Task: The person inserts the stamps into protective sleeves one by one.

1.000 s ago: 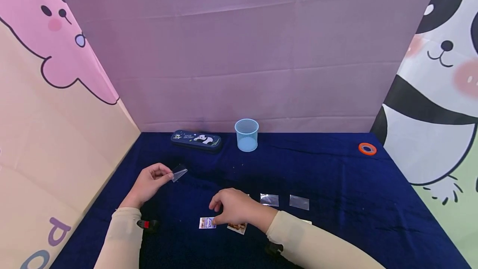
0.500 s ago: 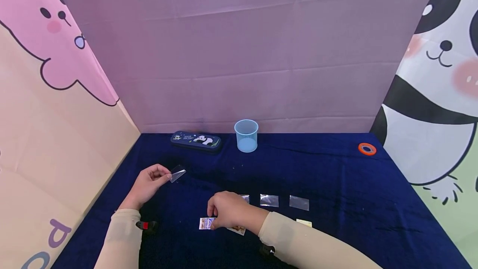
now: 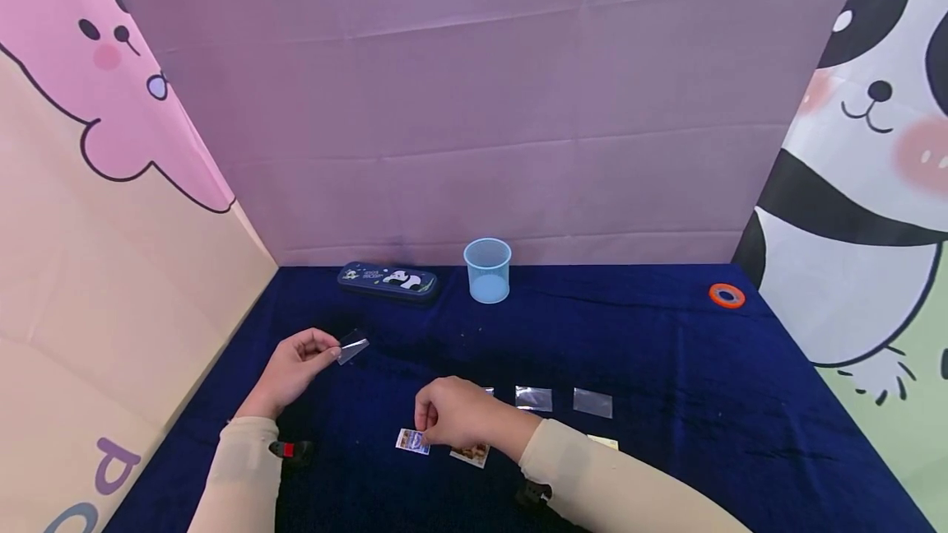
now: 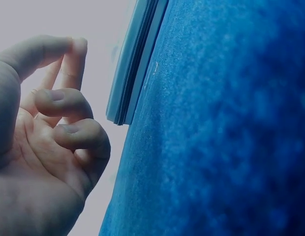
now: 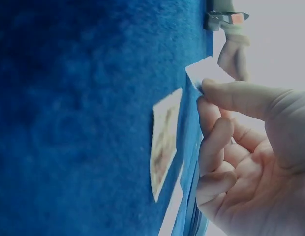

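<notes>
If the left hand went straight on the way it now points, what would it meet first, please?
Pinching a small clear plastic film, the left hand would probably first meet the dark-blue oblong case with a panda print. Depth is unclear; it might pass above.

Blue cloth (image 3: 652, 352) bears case (image 3: 388, 282), cup (image 3: 488, 271), ring (image 3: 714, 297), cards (image 3: 469, 457) and apparently plastic sleeves (image 3: 534, 399).

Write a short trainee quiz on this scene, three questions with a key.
1. What do the left grip and right grip each pinch?
2. True or false: in the head view, the light-blue cup stands right of the panda-print pencil case.
3. Which of these lies farthest right there? A) cup; B) orange tape roll; C) pencil case.
Key: 1. left, clear plastic film; right, small printed card. 2. True. 3. B.
</notes>
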